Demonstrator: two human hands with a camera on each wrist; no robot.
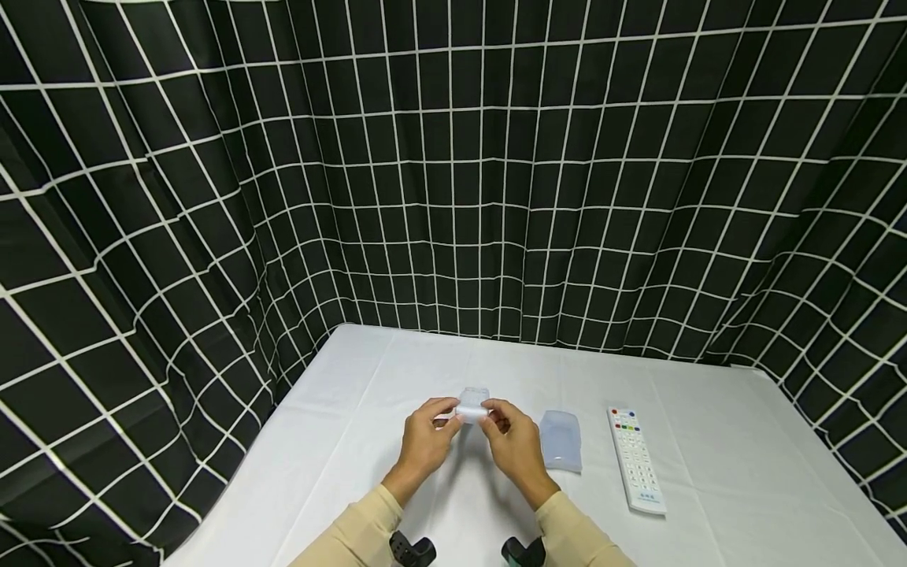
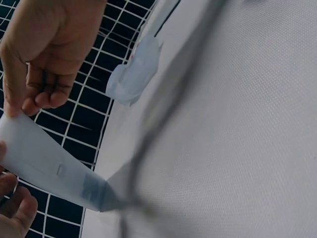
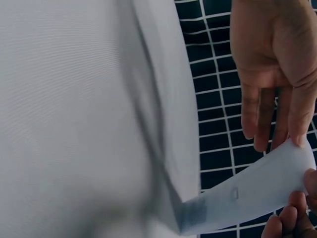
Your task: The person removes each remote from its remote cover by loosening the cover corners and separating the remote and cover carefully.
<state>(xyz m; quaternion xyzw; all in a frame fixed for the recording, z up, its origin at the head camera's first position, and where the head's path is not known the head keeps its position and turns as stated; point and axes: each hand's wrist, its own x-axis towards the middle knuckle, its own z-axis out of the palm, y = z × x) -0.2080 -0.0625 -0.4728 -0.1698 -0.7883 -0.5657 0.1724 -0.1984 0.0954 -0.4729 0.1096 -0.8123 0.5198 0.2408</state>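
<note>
Both hands hold a pale, translucent soft sleeve (image 1: 473, 399) between them, over the white table. My left hand (image 1: 427, 441) pinches its left edge between thumb and fingers. At the right edge, my right hand (image 1: 516, 447) pinches it the same way. The left wrist view shows the sleeve (image 2: 49, 161) with its whitish end between the hands and a clearer, bluish far end. A small rectangular mark shows on the sleeve (image 3: 262, 188) in the right wrist view. Whether its far end touches the table I cannot tell.
Right of the hands lies a flat pale-blue translucent piece (image 1: 560, 441). Farther right is a white remote control (image 1: 635, 461) with coloured buttons at its far end. A white cloth covers the table (image 1: 319, 472). Black curtains (image 1: 439, 173) with a white grid surround the back and sides.
</note>
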